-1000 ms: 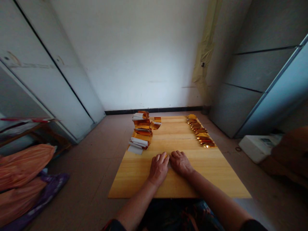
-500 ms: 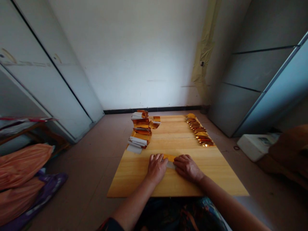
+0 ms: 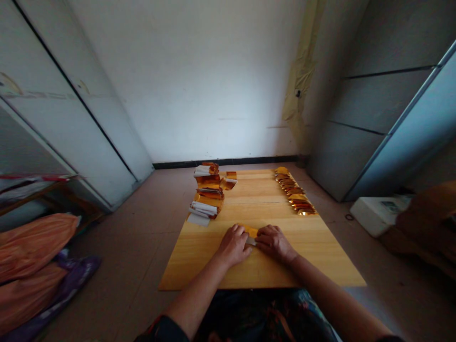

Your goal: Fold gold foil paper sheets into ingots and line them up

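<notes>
Between my hands, on the wooden board [image 3: 263, 278], lies a small sheet of gold foil paper [image 3: 251, 232] with a pale strip along its near side. My left hand [image 3: 233, 246] has its curled fingers on the sheet's left end. Fingers of my right hand [image 3: 275, 243] are bent over its right end. Both hands rest low on the board and cover much of the paper. How the sheet is folded under the fingers I cannot make out.
Stacks of gold foil paper [image 3: 209, 200] with white backs sit on the board's left side. Along its right edge runs a row of folded gold pieces [image 3: 294, 194]. A white box [image 3: 375, 216] stands on the floor at right; orange bags [image 3: 39, 242] lie at left.
My left hand has shifted slightly up and right along the paper, and less of the pale strip shows. My right hand has moved a little left and up.
</notes>
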Available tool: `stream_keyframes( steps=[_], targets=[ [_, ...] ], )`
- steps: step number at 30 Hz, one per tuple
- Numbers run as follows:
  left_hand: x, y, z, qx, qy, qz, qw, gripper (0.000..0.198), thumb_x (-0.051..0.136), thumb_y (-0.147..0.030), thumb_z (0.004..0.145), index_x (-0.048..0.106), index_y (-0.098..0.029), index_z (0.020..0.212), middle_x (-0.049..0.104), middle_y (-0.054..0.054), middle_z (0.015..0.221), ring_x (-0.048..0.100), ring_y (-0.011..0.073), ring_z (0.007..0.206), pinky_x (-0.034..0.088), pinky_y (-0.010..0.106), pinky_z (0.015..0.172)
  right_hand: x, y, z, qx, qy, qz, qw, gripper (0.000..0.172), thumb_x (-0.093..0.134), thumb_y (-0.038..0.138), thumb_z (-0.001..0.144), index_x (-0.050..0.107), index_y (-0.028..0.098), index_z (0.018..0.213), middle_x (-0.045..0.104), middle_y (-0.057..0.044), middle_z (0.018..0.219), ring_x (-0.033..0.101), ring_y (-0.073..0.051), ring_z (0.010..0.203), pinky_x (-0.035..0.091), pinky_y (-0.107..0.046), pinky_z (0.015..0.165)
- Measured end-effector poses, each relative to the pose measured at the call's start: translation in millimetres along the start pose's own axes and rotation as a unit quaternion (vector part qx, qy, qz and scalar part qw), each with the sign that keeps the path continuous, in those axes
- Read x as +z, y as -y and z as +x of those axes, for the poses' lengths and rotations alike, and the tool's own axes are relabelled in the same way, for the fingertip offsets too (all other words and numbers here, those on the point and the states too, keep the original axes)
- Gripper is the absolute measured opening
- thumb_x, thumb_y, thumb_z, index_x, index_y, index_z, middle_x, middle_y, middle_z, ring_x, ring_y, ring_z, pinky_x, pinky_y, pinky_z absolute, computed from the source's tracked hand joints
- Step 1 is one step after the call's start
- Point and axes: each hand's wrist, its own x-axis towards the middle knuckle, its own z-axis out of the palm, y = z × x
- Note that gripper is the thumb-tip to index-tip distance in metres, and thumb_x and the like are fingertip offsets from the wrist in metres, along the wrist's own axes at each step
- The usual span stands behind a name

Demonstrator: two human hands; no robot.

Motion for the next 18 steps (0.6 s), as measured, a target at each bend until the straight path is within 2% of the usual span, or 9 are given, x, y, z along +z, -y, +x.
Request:
stream_keyframes(
  steps=[2, 5, 9, 13, 18],
  targets=[
    [4.8, -3.1, -0.8, -0.02, -0.008, -0.004, 1.0, 0.019, 0.062, -0.034, 0.078, 0.062, -0.017, 0.086, 0.057, 0.007, 0.095, 0.05, 0.0222, 0.096, 0.043, 0.035, 0.085, 3.2, -3.4, 1.1, 0.002, -0.011, 0.009, 1.0, 0.02, 0.054, 0.038, 0.089, 0.072, 0.027, 0.09, 0.066, -0.004, 0.095, 0.054, -0.018, 0.089, 0.034, -0.033, 0.081],
    [14.1, -5.5, -0.8, -0.04, -0.026, -0.005, 0.999, 0.01, 0.055, -0.024, 0.083, 0.062, -0.018, 0.083, 0.057, 0.006, 0.091, 0.051, 0.0203, 0.091, 0.044, 0.034, 0.083, 4.6, -6.8, 2.6, 0.006, -0.018, 0.024, 1.0, 0.02, 0.055, 0.038, 0.088, 0.072, 0.028, 0.087, 0.066, -0.003, 0.094, 0.055, -0.018, 0.089, 0.035, -0.034, 0.08],
    [22.3, -6.6, -0.6, -0.037, -0.047, -0.005, 0.998, 0.021, 0.045, -0.017, 0.088, 0.063, -0.018, 0.077, 0.058, 0.005, 0.084, 0.052, 0.0184, 0.086, 0.045, 0.031, 0.08, 1.9, -10.7, -0.2, -0.014, -0.011, 0.05, 0.999, 0.019, 0.059, 0.039, 0.085, 0.071, 0.028, 0.093, 0.065, -0.004, 0.098, 0.056, -0.019, 0.091, 0.038, -0.035, 0.082],
    [23.0, -7.7, -3.3, -0.029, -0.054, 0.0, 0.998, 0.02, 0.045, -0.015, 0.087, 0.063, -0.018, 0.08, 0.058, 0.005, 0.085, 0.052, 0.0184, 0.086, 0.046, 0.031, 0.078, 4.0, -16.4, -3.9, -0.019, -0.021, 0.077, 0.997, 0.017, 0.059, 0.036, 0.084, 0.071, 0.026, 0.091, 0.066, -0.004, 0.1, 0.057, -0.019, 0.092, 0.039, -0.034, 0.084],
    [20.5, -9.6, -6.6, -0.029, -0.051, 0.001, 0.998, 0.017, 0.046, -0.013, 0.085, 0.063, -0.018, 0.084, 0.059, 0.005, 0.088, 0.052, 0.0191, 0.089, 0.047, 0.033, 0.08, 5.4, -12.2, 1.8, 0.022, -0.02, 0.063, 0.998, 0.015, 0.056, 0.029, 0.087, 0.069, 0.024, 0.082, 0.066, -0.004, 0.095, 0.056, -0.017, 0.089, 0.037, -0.032, 0.081]
  ],
)
